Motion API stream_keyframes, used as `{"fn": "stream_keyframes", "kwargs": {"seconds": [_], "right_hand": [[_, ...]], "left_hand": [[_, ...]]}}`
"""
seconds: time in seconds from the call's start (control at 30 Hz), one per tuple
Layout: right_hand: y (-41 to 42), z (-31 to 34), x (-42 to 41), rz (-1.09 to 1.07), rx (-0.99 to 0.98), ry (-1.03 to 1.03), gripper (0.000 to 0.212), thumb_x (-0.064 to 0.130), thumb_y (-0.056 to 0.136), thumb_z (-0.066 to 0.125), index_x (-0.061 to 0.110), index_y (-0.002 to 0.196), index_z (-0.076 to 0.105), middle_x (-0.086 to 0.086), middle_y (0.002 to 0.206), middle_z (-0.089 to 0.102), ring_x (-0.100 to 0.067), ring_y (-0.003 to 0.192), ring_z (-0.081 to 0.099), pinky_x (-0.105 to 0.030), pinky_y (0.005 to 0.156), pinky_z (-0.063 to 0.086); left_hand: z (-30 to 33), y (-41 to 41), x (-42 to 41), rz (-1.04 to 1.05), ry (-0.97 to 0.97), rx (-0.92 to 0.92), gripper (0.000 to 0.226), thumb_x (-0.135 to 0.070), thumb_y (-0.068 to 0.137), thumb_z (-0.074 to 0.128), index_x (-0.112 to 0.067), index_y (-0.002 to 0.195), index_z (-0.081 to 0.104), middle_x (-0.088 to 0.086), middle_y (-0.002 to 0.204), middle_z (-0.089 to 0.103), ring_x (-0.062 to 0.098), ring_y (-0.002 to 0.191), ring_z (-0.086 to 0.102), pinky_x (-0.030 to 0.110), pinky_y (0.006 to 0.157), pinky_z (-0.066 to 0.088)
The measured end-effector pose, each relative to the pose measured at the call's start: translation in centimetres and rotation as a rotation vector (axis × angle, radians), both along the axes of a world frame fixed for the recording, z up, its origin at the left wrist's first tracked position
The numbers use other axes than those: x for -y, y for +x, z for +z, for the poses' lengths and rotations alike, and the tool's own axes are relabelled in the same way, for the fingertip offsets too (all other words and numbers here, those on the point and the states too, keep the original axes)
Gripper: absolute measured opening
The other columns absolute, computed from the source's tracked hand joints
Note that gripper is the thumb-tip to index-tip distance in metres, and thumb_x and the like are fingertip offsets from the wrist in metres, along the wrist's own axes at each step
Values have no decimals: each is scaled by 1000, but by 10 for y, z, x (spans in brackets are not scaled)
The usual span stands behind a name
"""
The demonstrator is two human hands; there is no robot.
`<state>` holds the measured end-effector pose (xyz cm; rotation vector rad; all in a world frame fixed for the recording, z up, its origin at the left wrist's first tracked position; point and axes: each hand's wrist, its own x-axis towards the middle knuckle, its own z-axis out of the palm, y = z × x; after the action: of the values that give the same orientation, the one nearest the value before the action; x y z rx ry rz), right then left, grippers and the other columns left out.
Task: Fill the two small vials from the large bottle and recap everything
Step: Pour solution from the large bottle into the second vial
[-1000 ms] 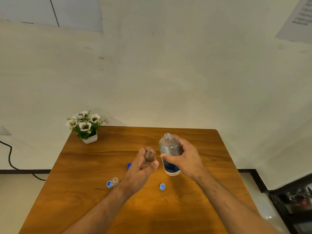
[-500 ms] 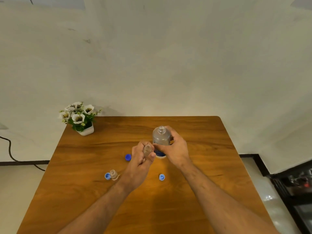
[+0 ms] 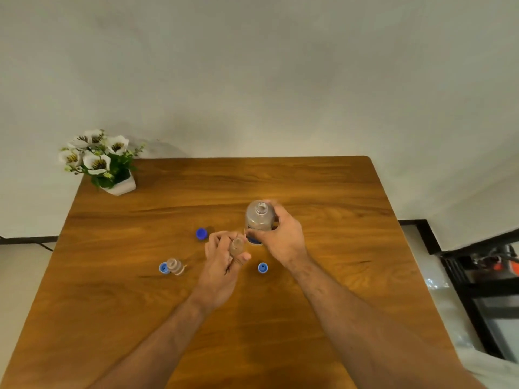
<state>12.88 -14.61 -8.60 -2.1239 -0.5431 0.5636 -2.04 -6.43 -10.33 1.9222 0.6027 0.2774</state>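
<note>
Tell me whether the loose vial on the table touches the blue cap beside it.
Touching. In the head view the vial overlaps the blue cap at its left side with no table showing between them.

No text, brand, number or sign can be read anywhere. The large clear plastic bottle (image 3: 260, 220) carries a blue and white label low on its body, but the right hand (image 3: 280, 242) covers most of it and what shows is too blurred to make out any letters. The small vials and blue caps bear no visible markings.
</note>
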Motion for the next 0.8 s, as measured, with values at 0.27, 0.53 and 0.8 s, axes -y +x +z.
{"fn": "stream_keyframes", "kwargs": {"seconds": [0.27, 0.53, 0.8], "right_hand": [[7, -16, -2, -8, -37, 11, 81, 29, 63, 93, 30, 134, 53, 17, 109, 61, -5, 103, 63, -20, 91, 53], [14, -24, -6, -14, -30, 9, 79, 29, 62, 93, 35, 130, 53, 19, 109, 60, -6, 103, 63, -30, 94, 56], [18, -29, -7, -13, -26, 24, 78, 28, 62, 93, 34, 129, 54, 19, 113, 60, -6, 107, 61, -30, 95, 56]], "left_hand": [[-32, 9, 14, 33, -14, -43, 28, -33, 92, 64, -25, 118, 56, -9, 120, 40, 8, 120, 39, 23, 98, 40], [-55, 5, 29, 49, -74, -64, 30, -23, 86, 72, -39, 107, 58, -13, 117, 48, 6, 117, 51, 13, 91, 44], [-65, 6, 32, 83, -103, -91, 32, -21, 85, 73, -40, 106, 57, -13, 116, 49, 11, 117, 51, 27, 98, 46]]}}
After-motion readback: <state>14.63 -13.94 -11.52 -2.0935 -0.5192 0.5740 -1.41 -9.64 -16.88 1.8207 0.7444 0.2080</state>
